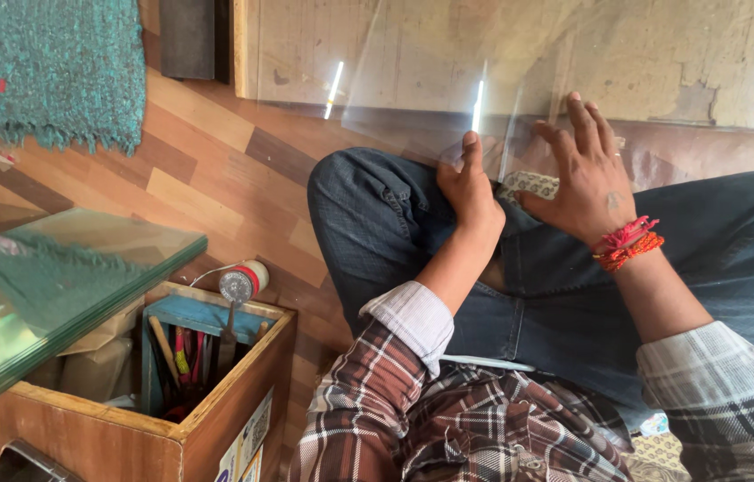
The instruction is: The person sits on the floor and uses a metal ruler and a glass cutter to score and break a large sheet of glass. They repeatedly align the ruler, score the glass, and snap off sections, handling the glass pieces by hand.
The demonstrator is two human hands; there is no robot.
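Observation:
I sit cross-legged in blue jeans, and a clear sheet of glass stands on edge in front of my knees. My left hand grips the sheet's lower edge, thumb up against the pane. My right hand, with red and orange threads at the wrist, lies flat with spread fingers against the glass. A small patterned cloth shows between the two hands, partly hidden by them.
A wooden box with pencils and hand tools stands at the lower left, with a thick pane of green-edged glass lying over it. A teal rug lies on the wood-pattern floor. A wooden board leans behind the sheet.

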